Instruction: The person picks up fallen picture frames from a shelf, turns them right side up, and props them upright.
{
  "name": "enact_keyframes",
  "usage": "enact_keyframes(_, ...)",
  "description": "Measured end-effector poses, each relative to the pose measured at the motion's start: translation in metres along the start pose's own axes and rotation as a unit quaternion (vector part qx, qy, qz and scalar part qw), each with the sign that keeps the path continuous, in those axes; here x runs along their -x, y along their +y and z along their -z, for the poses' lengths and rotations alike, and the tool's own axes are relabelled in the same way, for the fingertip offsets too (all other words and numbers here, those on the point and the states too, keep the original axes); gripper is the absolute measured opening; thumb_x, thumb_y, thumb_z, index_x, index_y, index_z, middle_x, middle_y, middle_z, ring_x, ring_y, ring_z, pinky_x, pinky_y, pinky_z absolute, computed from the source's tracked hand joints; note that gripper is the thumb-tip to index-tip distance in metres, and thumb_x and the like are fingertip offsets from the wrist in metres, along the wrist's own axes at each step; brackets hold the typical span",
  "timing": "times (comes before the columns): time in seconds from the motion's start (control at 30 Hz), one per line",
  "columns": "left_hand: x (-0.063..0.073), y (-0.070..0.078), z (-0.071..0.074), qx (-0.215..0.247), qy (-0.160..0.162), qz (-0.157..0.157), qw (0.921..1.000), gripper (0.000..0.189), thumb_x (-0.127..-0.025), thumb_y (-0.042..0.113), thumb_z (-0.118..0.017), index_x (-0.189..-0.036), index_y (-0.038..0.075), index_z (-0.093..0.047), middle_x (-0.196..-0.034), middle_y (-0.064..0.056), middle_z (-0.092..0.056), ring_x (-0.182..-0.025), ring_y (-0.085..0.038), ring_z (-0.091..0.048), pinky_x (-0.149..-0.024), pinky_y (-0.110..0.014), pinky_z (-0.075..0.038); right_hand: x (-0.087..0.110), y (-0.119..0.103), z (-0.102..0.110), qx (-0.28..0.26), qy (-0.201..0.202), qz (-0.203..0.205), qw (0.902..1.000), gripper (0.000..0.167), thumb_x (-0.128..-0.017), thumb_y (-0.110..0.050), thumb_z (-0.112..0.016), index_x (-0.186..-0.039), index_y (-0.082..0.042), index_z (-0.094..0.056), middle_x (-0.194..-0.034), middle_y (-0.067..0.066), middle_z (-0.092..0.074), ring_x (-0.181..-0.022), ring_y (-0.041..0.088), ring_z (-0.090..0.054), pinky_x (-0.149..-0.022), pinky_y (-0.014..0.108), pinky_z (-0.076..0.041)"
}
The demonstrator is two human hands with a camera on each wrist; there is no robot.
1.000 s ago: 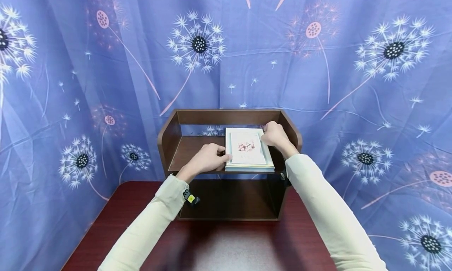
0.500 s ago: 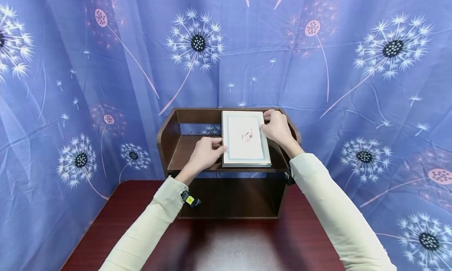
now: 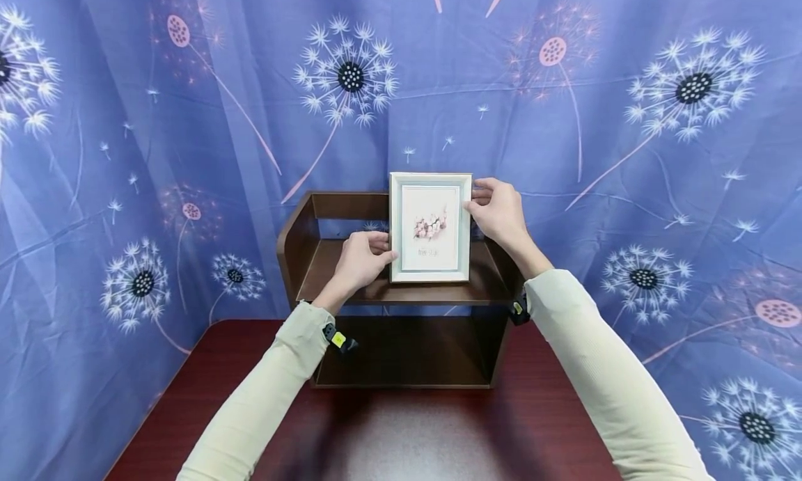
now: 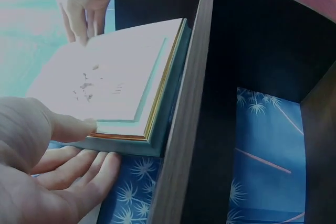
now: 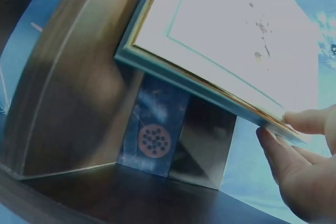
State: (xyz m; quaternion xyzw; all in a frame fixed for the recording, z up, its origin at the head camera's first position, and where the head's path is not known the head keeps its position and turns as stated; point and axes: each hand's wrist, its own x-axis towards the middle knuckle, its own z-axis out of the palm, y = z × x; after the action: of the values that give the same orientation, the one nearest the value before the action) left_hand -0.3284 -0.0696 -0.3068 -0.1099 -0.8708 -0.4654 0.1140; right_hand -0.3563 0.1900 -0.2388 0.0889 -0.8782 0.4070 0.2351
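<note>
A picture frame [image 3: 429, 227] with a white and pale blue border and a pink flower print stands nearly upright at the upper board of a brown shelf [image 3: 401, 293]. My left hand [image 3: 362, 262] pinches its lower left edge, thumb on the front and fingers at the side and back. Near the upper right corner, my right hand [image 3: 504, 213] holds the opposite edge between thumb and fingers. Both wrist views show the frame [image 4: 105, 77] from the side, its print washed out by glare. Whether its lower edge touches the board cannot be told.
The two-tier shelf has raised side panels [image 3: 299, 248] and a back rail [image 3: 351, 206]. Its lower compartment [image 3: 401, 352] opens toward me. It stands on a dark red table [image 3: 401, 425], with a blue dandelion-print curtain [image 3: 250, 84] behind and at the sides.
The picture frame has tilted up from lying back to nearly upright, its top edge rising. My right hand rose with it and now pinches its edge; the left shifted slightly up and left.
</note>
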Motion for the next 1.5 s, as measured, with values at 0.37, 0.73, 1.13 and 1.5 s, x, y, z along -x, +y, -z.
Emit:
enact_keyframes(0.37, -0.006, -0.001, -0.003, 0.007, 0.01, -0.011, 0.9999, 0.044, -0.095, 0.015, -0.078, -0.136, 0.003, -0.068, -0.12, -0.014, -0.078, -0.11, -0.027, -0.076, -0.099, -0.043, -0.06, 0.009, -0.001, 0.009, -0.011, 0.013, 0.032, 0.9994, 0.046, -0.097, -0.013, -0.069, -0.141, 0.002, -0.063, -0.124, 0.023, -0.076, -0.115, 0.036, -0.075, -0.1, 0.048, -0.06)
enact_keyframes(0.73, 0.003, -0.009, -0.007, 0.014, 0.019, -0.033, 0.9992, 0.04, -0.095, 0.015, -0.078, -0.132, 0.005, -0.069, -0.118, -0.013, -0.077, -0.108, -0.027, -0.076, -0.097, -0.043, -0.061, 0.029, 0.002, 0.014, -0.027, 0.011, 0.062, 0.9976, 0.044, -0.099, -0.012, -0.07, -0.141, 0.002, -0.063, -0.122, 0.024, -0.075, -0.115, 0.038, -0.074, -0.102, 0.05, -0.058)
enact_keyframes(1.13, 0.008, -0.011, -0.006, 0.032, 0.028, -0.061, 0.9972, 0.039, -0.093, 0.011, -0.08, -0.129, 0.002, -0.068, -0.117, -0.016, -0.077, -0.108, -0.029, -0.077, -0.097, -0.042, -0.062, 0.044, 0.001, 0.02, -0.06, 0.003, 0.08, 0.995, 0.043, -0.1, -0.013, -0.07, -0.141, 0.0, -0.063, -0.123, 0.023, -0.072, -0.115, 0.033, -0.073, -0.103, 0.047, -0.059)
enact_keyframes(1.5, 0.01, -0.014, -0.009, 0.033, 0.028, -0.071, 0.9965, 0.036, -0.092, 0.01, -0.08, -0.126, 0.002, -0.068, -0.115, -0.016, -0.078, -0.107, -0.028, -0.076, -0.095, -0.041, -0.062, 0.052, 0.005, 0.023, -0.079, -0.006, 0.078, 0.9938, 0.044, -0.099, -0.014, -0.073, -0.142, -0.004, -0.063, -0.122, 0.019, -0.073, -0.114, 0.027, -0.072, -0.1, 0.027, -0.06)
